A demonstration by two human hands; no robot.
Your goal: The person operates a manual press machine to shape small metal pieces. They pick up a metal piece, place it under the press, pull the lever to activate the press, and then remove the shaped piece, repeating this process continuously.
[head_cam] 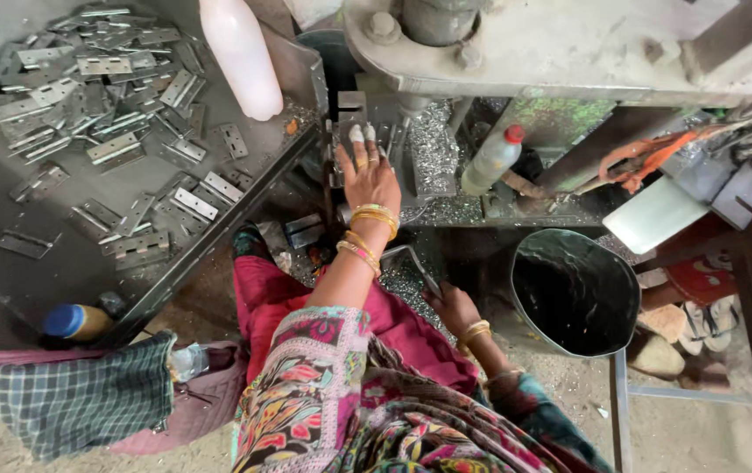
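We see the left hand (367,171) stretched forward, fingers extended with taped tips resting on a small metal piece (351,114) at the press machine (568,44); whether it pinches the piece we cannot tell. The right hand (453,307) is low beside the knee, curled around a metal handle (411,263). To the left, a tray (8,289) carries a heap of flat hinges (87,79) and a white bottle (240,57). A dark bucket (575,293) stands to the right, and a small plastic bottle (491,159) leans amid metal shavings (433,158).
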